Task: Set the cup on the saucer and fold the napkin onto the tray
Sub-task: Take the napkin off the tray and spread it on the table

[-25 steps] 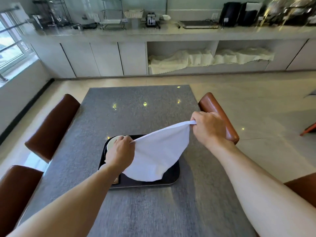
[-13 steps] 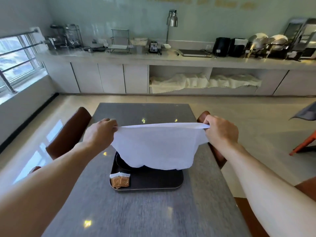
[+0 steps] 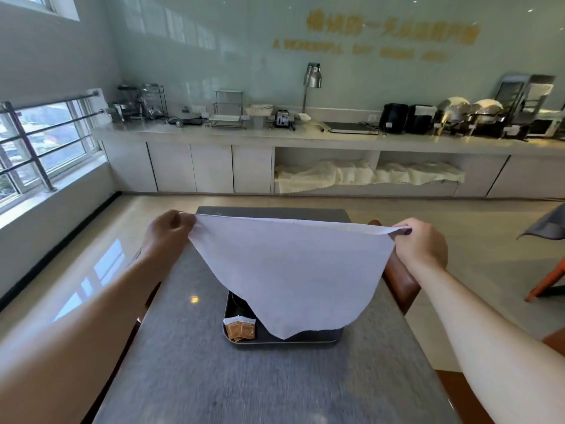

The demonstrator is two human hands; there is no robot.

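Observation:
A white napkin (image 3: 290, 270) hangs spread in the air as a downward-pointing triangle above the table. My left hand (image 3: 166, 232) pinches its left top corner and my right hand (image 3: 423, 243) pinches its right top corner, so the top edge is pulled taut. Below it lies a dark tray (image 3: 284, 342) on the grey table (image 3: 244, 387), mostly covered by the cloth. A dark curved rim, likely the saucer (image 3: 237, 301), shows at the tray's left. The cup is hidden behind the napkin.
Two orange sachets (image 3: 241, 328) lie in the tray's near left corner. Brown chairs (image 3: 400, 283) stand along both sides of the table. A long counter (image 3: 305, 139) with appliances runs along the far wall, and a window (image 3: 36, 148) is at the left.
Both hands have lifted the napkin higher and pulled its corners further apart, so it hangs as a wide triangle. The view has tilted up, showing more of the far wall.

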